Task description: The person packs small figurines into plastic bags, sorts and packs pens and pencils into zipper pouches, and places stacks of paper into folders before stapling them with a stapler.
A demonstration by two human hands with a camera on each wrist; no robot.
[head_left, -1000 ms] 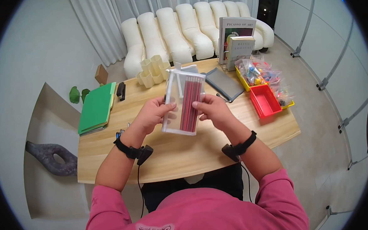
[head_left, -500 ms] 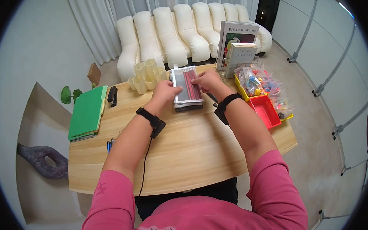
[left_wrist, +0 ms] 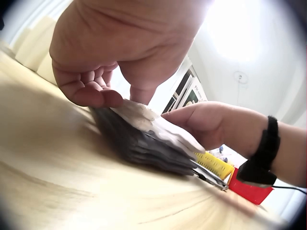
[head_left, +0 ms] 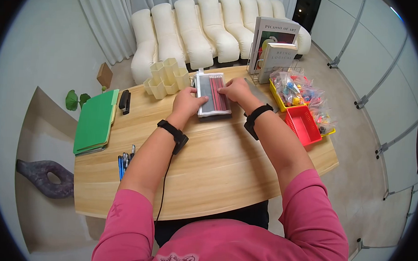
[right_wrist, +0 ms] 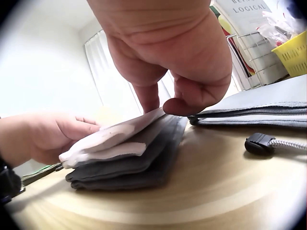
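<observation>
A zip pouch point(head_left: 214, 114) with white trim and a see-through front lies on a stack of dark grey pouches point(right_wrist: 120, 177). Red pencils point(head_left: 214, 90) with pale ends show inside it. My left hand point(head_left: 187, 103) holds its left edge, thumb on top and fingers at the side. At the right edge, my right hand point(head_left: 239, 92) pinches the pouch, the thumb lying over the pencils. In both wrist views the white pouch sits above the darker layers, close over the table. Another grey zip pouch point(right_wrist: 254, 108) lies beside the right hand, partly hidden by it in the head view.
A cream hexagonal organizer point(head_left: 166, 81) stands left of the pouches. Further left are a black stapler point(head_left: 125, 102), green folders point(head_left: 96, 122) and several pens point(head_left: 126, 160). To the right stand books point(head_left: 276, 58) in a wire rack, a yellow basket point(head_left: 279, 100) of bagged items and a red basket point(head_left: 303, 123).
Both hands have carried the pencil pouch forward and lowered it from above the table onto the dark stack. Over the last half second the hands and pouch have barely moved.
</observation>
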